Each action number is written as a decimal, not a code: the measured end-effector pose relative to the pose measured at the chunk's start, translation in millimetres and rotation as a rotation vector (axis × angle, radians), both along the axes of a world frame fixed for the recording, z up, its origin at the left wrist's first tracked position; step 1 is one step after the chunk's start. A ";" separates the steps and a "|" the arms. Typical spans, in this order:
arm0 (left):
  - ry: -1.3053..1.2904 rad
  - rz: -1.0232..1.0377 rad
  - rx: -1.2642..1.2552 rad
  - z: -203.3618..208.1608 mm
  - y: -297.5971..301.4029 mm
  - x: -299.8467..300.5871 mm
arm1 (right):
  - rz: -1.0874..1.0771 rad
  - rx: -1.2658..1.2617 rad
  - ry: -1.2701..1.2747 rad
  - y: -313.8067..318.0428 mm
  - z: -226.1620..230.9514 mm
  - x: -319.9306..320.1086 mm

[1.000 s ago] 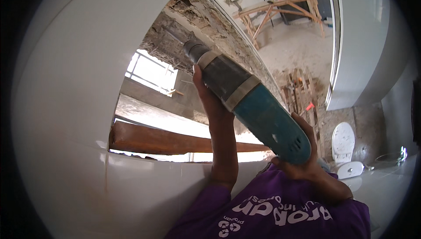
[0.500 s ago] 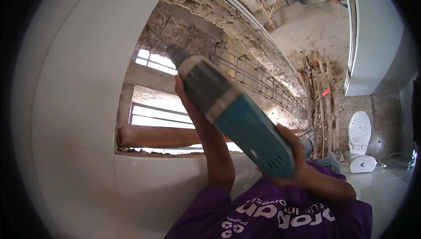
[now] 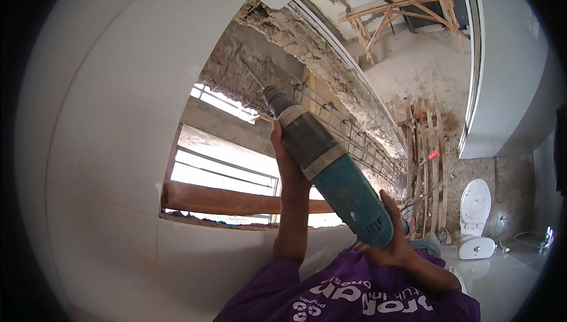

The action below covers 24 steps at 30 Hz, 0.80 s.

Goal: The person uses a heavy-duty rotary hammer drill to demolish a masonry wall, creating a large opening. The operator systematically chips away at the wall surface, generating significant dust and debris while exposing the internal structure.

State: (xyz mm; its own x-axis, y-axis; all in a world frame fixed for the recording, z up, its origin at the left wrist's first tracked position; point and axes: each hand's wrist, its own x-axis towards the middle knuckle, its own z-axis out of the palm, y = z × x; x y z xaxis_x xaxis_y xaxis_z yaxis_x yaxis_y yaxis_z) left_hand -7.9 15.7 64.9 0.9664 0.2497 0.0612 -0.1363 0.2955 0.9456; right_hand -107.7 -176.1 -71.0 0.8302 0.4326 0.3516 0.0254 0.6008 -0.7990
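Both hands hold a long teal and black rotary hammer (image 3: 348, 192), slanting up and left from my body. Its thin metal bit (image 3: 254, 74) points at the rough, chipped concrete (image 3: 221, 65) inside the wall opening; I cannot tell whether the tip touches it. My left hand (image 3: 288, 159) grips the black barrel from beneath, just behind the chuck, with most fingers hidden by the tool. My right hand (image 3: 394, 242) is wrapped round the rear end, its thumb up along the side; the trigger is out of sight.
White panels (image 3: 112, 115) surround the opening. A rebar cage (image 3: 354, 136) runs beside broken masonry (image 3: 313, 44), and a brown wooden beam (image 3: 230, 198) crosses the lower gap. Wooden slats (image 3: 428, 162) stand at right, near a white toilet (image 3: 475, 210). A wooden trestle (image 3: 401, 12) stands further off.
The view has shifted a little. The rotary hammer has moved right relative to the opening, and its bit now shows more clearly against the concrete. Both hands keep their grip.
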 end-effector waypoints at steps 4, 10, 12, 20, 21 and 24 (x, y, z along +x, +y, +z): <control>-0.025 -0.008 -0.028 3.5 23.7 7.3 | -0.206 -0.166 -0.208 10.0 23.6 16.2; 0.008 0.186 -0.067 12.9 37.0 22.1 | -0.161 -0.163 -0.260 25.1 32.5 35.6; -0.003 0.254 -0.042 11.3 32.5 27.4 | -0.164 -0.182 -0.208 26.9 31.8 39.9; -0.049 -0.317 -0.219 9.6 71.2 17.3 | -0.189 -0.266 -0.393 44.5 27.4 26.5; -0.045 -0.335 -0.261 6.4 78.3 15.9 | -0.222 -0.208 -0.436 49.9 27.1 27.1; -0.075 -0.426 -0.289 1.0 94.1 18.5 | -0.206 -0.275 -0.427 52.7 26.2 20.5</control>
